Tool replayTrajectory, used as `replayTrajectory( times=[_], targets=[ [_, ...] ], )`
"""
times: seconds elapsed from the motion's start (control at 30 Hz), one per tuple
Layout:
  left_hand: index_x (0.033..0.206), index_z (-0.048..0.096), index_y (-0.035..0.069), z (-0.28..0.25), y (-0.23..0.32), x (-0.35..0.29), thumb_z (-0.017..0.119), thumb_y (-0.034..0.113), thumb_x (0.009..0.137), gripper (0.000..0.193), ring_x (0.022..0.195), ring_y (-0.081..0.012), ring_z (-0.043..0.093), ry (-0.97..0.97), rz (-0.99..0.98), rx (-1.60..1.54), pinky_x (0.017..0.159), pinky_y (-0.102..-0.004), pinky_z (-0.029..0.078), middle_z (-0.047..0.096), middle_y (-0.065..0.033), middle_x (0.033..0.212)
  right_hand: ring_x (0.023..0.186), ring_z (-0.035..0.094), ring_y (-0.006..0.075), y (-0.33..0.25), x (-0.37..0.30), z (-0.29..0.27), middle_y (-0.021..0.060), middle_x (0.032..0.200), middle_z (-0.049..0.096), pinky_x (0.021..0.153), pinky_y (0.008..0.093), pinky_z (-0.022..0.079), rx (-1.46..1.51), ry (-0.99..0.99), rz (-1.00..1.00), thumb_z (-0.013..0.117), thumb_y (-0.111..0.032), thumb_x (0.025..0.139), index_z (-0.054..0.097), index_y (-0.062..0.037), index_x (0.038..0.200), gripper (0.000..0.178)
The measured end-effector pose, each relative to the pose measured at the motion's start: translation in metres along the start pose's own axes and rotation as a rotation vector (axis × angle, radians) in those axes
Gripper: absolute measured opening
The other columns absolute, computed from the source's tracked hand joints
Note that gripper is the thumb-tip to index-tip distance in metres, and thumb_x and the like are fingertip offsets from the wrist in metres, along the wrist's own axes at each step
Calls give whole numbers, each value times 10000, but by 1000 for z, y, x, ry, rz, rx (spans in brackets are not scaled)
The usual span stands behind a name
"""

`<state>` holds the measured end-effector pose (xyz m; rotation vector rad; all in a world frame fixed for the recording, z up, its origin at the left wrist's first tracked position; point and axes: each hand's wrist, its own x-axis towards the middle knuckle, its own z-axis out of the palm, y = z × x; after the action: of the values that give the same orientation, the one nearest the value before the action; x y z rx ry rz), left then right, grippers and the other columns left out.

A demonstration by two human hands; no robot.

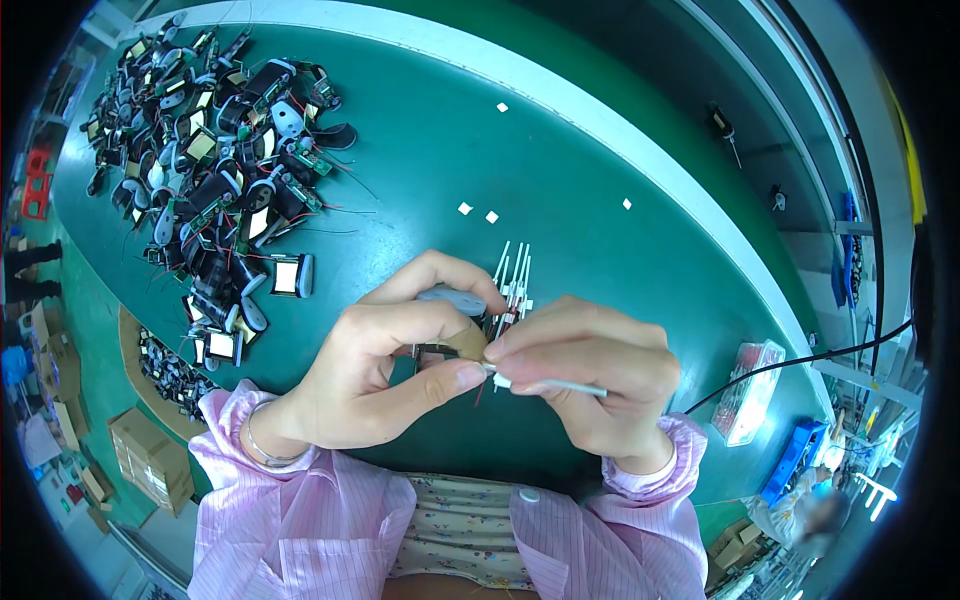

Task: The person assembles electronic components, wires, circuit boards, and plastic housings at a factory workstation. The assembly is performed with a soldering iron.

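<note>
and here we are, both hands working close together in the middle of the green table (430,130). the left hand (375,370) is curled around a small black-and-grey device (452,300), thumb and fingers bent about it, the grey curved part peeking out at eleven o'clock from where the fingertips meet. over at three o'clock of that meeting point, the right hand (610,365) has a thin white stick (577,388) pinched in its fingers, the long end pointing out towards four o'clock. right-hand fingertips are right up against the left thumb; exactly what they touch on the device is hidden. just beyond, at twelve o'clock, a bundle of white sticks (515,280) lies on the table, partly behind the fingers.

look out to ten o'clock: a big heap of black devices (220,150), wires straggling out, with a lone unit (290,275) near its edge, pale face up. a white chip (502,107) sits far off at twelve, another white square (628,203) at one. round at three o'clock, a clear plastic box (750,395) near the edge, a black cable (820,355) running past it, and a cardboard box (150,460) at half past eight, off the table.
</note>
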<state>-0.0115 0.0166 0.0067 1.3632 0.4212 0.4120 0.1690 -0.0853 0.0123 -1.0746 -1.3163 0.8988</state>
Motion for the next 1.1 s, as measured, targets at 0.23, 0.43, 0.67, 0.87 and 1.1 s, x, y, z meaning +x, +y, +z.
replayTrajectory(
  times=[0.23,0.43,0.67,0.87,1.1],
  targets=[
    [690,670,-48,-3,-3,-2,702,-3,724,65,796,-219,606,-43,150,-37,730,-285,482,559,-216,1053,745,673,244,-12,5,-12,160,875,679,617,295,548,1,-145,-62,687,145,690,696,32,857,201],
    [715,687,-46,-1,-4,-2,677,-27,696,29,730,-205,605,100,259,191,640,-281,496,563,-213,1027,813,625,180,-16,7,4,117,865,651,688,255,508,165,65,323,754,56,718,683,10,976,271],
    [764,688,-81,2,-9,0,666,-42,743,50,649,-178,616,121,389,238,603,-246,509,558,-237,1034,657,614,149,-10,7,4,83,769,642,542,245,450,-153,0,116,736,76,722,688,-8,845,156],
    [799,670,-108,0,-5,-3,587,-86,808,86,671,-205,663,122,356,171,566,-250,532,534,-258,1068,679,620,148,-17,5,3,92,767,648,567,250,462,-135,71,194,709,86,752,661,19,829,112],
    [1097,584,-106,8,2,-3,478,-130,865,256,757,-243,675,289,190,118,502,-216,511,542,-246,1120,804,656,191,-19,3,0,141,844,658,714,276,512,241,256,325,679,93,786,630,72,856,88]
  ],
)
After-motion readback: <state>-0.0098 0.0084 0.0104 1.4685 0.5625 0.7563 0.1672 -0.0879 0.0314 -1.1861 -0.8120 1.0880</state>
